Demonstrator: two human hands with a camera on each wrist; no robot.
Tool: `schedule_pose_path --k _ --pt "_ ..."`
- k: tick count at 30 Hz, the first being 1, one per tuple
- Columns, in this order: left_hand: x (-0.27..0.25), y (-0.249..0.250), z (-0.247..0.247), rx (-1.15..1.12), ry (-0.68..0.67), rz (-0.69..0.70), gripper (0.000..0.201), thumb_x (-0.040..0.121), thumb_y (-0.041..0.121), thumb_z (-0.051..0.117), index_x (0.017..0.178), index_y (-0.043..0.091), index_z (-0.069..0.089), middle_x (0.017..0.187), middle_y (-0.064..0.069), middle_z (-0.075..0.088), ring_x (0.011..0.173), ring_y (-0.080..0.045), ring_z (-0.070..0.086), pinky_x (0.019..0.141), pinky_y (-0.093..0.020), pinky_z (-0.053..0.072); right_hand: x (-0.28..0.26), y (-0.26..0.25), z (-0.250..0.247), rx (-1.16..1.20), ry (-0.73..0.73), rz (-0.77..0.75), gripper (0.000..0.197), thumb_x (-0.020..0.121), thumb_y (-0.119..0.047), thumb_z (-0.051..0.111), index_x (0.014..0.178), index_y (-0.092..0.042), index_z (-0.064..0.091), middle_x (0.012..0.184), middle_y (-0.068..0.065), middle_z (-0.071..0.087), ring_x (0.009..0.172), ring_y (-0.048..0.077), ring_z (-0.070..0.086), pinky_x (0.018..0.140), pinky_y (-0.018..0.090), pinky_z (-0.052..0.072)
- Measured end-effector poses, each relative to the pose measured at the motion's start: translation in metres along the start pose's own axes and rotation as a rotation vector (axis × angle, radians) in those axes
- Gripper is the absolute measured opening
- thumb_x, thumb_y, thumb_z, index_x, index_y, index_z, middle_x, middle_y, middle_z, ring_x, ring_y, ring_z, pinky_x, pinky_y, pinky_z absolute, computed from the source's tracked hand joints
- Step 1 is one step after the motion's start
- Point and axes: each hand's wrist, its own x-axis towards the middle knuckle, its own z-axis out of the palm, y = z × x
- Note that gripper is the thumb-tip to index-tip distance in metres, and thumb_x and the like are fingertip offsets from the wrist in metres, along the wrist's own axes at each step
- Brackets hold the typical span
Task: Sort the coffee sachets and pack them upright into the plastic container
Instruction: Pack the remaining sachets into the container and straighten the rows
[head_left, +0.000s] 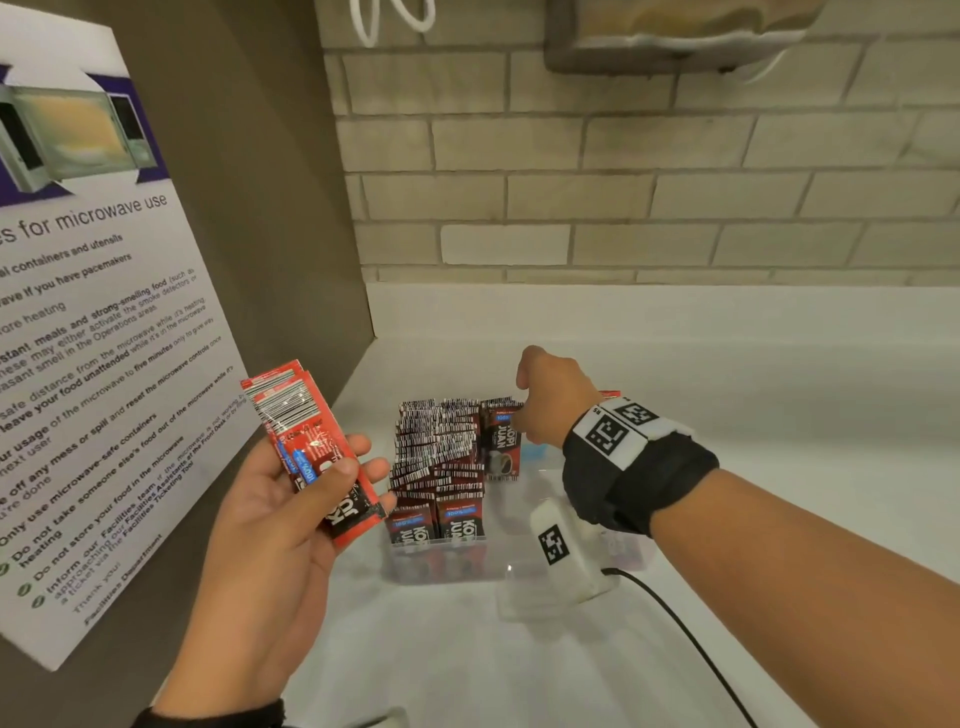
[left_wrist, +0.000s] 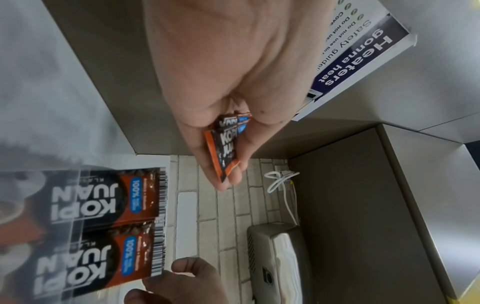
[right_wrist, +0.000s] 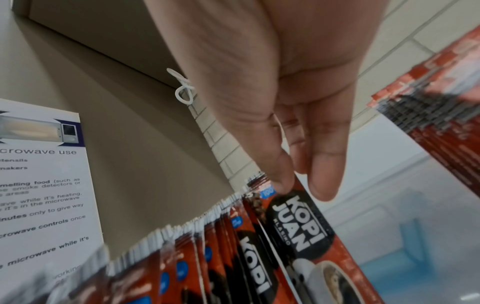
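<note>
A clear plastic container (head_left: 519, 564) stands on the white counter, and rows of red-and-black Kopi Juan sachets (head_left: 436, 452) stand upright in its left part. My right hand (head_left: 524, 410) reaches in from the right. In the right wrist view, my right hand (right_wrist: 301, 185) pinches the top of the endmost upright sachet (right_wrist: 298, 222) between thumb and fingers. My left hand (head_left: 353, 467) is raised left of the container and grips a small stack of red sachets (head_left: 311, 447), thumb across their face. The left wrist view shows that held stack (left_wrist: 228, 144) in my fingers.
A microwave-use poster (head_left: 93, 364) leans on the grey side wall at the left. A brick-tile wall (head_left: 623, 208) rises behind, with a towel dispenser (head_left: 675, 36) and a looped white cable (head_left: 389, 21) on it. Another stack of red sachets (right_wrist: 441, 92) sits on the container's right.
</note>
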Motion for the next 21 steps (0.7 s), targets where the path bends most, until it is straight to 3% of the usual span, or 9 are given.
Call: schedule_pose_path --k 3,8,10,13,15,17,19,21 --pt "-0.002 -0.001 0.004 0.018 -0.026 -0.028 0.05 0.055 0.02 0.069 0.103 0.011 0.058 0.082 -0.001 0.071 0.07 -0.013 0.07 0.054 -0.025 0.056 -0.001 0.0 0.0 0.006 0.005 0.005 0.035 0.083 0.002 0.061 0.114 -0.001 0.045 0.092 0.013 0.052 0.077 0.026 0.055 0.054 0.026 0.042" --pt "-0.003 -0.004 0.009 -0.024 -0.063 -0.09 0.023 0.079 0.004 0.054 0.1 0.012 0.059 0.078 -0.002 0.068 0.064 -0.012 0.066 0.051 -0.024 0.055 -0.003 0.0 -0.005 0.017 0.025 -0.036 0.033 0.083 0.0 0.062 0.111 -0.001 0.046 0.102 0.017 0.06 0.086 0.029 0.063 0.061 0.028 0.046" --pt "-0.003 -0.001 0.012 -0.07 -0.079 -0.136 0.024 0.088 -0.003 0.045 0.102 0.011 0.059 0.079 -0.005 0.066 0.063 -0.014 0.064 0.048 -0.025 0.053 -0.007 -0.001 -0.012 0.037 0.071 -0.079 0.03 0.083 -0.005 0.063 0.109 -0.002 0.047 0.099 0.013 0.057 0.083 0.026 0.057 0.059 0.029 0.04" --pt "0.001 0.006 0.02 -0.11 -0.123 -0.184 0.04 0.086 -0.008 0.029 0.111 0.008 0.056 0.08 -0.01 0.066 0.064 -0.017 0.063 0.048 -0.027 0.051 -0.021 -0.011 -0.028 0.216 0.199 -0.185 0.017 0.084 -0.015 0.063 0.098 -0.012 0.053 0.093 0.003 0.053 0.077 0.015 0.051 0.062 0.023 0.035" --pt "0.006 0.01 0.026 -0.112 -0.124 -0.175 0.045 0.084 -0.013 0.027 0.11 0.008 0.056 0.084 -0.011 0.066 0.066 -0.017 0.065 0.051 -0.027 0.054 -0.039 -0.025 -0.033 0.504 0.198 -0.268 0.009 0.085 -0.016 0.064 0.086 -0.015 0.055 0.084 -0.001 0.056 0.066 0.008 0.048 0.061 0.016 0.037" --pt "0.01 0.013 0.033 -0.104 -0.123 -0.153 0.043 0.086 -0.016 0.032 0.114 0.008 0.056 0.091 -0.012 0.067 0.075 -0.019 0.07 0.059 -0.03 0.057 -0.06 -0.038 -0.033 0.748 0.086 -0.305 0.009 0.083 -0.019 0.066 0.082 -0.015 0.058 0.079 -0.002 0.055 0.064 0.013 0.049 0.066 0.023 0.042" --pt "0.011 0.015 0.04 -0.062 -0.131 -0.12 0.042 0.087 -0.015 0.043 0.122 0.006 0.054 0.103 -0.016 0.068 0.092 -0.026 0.07 0.069 -0.033 0.059 -0.076 -0.045 -0.028 0.838 -0.024 -0.33 0.012 0.08 -0.021 0.07 0.085 -0.017 0.06 0.078 -0.001 0.054 0.065 0.016 0.049 0.064 0.029 0.043" --pt "0.01 0.015 0.044 -0.032 -0.119 -0.078 0.04 0.087 -0.012 0.049 0.122 0.005 0.054 0.109 -0.018 0.068 0.099 -0.031 0.068 0.073 -0.034 0.059 -0.082 -0.045 -0.024 0.828 -0.025 -0.37 0.019 0.077 -0.017 0.073 0.09 -0.018 0.059 0.079 -0.003 0.053 0.061 0.012 0.048 0.059 0.024 0.043"
